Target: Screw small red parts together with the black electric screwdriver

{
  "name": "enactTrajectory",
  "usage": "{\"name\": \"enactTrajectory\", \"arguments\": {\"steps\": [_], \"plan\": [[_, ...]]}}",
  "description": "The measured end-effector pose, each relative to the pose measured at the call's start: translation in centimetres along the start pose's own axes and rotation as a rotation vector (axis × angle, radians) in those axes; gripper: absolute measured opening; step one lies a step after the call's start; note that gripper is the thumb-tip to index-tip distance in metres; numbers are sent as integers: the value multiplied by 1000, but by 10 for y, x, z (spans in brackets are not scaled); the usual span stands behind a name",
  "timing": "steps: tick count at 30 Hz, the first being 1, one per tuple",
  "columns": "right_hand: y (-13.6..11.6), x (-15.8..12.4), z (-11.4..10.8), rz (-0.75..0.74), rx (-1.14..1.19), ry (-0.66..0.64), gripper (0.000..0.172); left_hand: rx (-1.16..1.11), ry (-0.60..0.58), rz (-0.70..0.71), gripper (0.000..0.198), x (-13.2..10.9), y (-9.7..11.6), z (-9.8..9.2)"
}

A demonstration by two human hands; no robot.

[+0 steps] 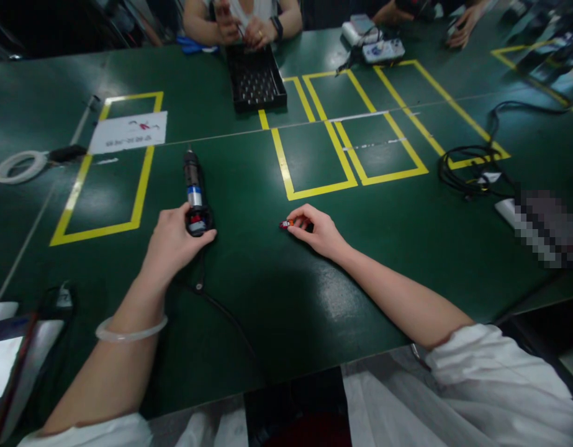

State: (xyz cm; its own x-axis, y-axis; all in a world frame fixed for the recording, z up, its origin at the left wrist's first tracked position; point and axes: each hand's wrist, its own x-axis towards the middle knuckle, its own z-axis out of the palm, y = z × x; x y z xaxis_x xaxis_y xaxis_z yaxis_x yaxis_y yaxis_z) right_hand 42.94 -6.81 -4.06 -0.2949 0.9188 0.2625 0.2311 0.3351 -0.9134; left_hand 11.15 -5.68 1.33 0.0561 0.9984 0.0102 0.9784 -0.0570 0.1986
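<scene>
On the left of the green table [249,273], my left hand [177,239] is wrapped around the rear end of an electric screwdriver [192,180]. The tool lies with its tip pointing away from me, and a black cord [221,308] trails from its back end. Further right, my right hand [316,231] pinches a small red and orange piece [286,224] between thumb and fingertips, just above or on the tabletop. Its exact kind is too small to make out, and the fingers hide part of it.
Across the table a person's hands [256,31] are at a black tray [258,84] of small parts. Yellow tape marks rectangles on the tabletop. A white printed sheet [123,138] and a white ring-shaped roll [20,167] lie at left; a coiled black cable [465,171] lies at right.
</scene>
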Motion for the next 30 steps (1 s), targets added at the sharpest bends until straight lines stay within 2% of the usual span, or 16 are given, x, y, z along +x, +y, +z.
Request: {"name": "enactTrajectory", "arguments": {"steps": [6,11,15,22,30], "plan": [[2,1,0,14,-18,66,12,-14,-5,137,81,-3,78,24],[6,2,-3,-17,-109,119,8,-80,-22,247,80,-6,115,34],[7,2,-4,-43,-194,120,7,-122,-25,293,78,-10,127,38],[5,2,-2,-79,-231,56,14,-138,-28,308,75,-13,131,38],[-4,-1,-5,-88,-257,49,3,-117,-37,293,75,-14,130,37]]}}
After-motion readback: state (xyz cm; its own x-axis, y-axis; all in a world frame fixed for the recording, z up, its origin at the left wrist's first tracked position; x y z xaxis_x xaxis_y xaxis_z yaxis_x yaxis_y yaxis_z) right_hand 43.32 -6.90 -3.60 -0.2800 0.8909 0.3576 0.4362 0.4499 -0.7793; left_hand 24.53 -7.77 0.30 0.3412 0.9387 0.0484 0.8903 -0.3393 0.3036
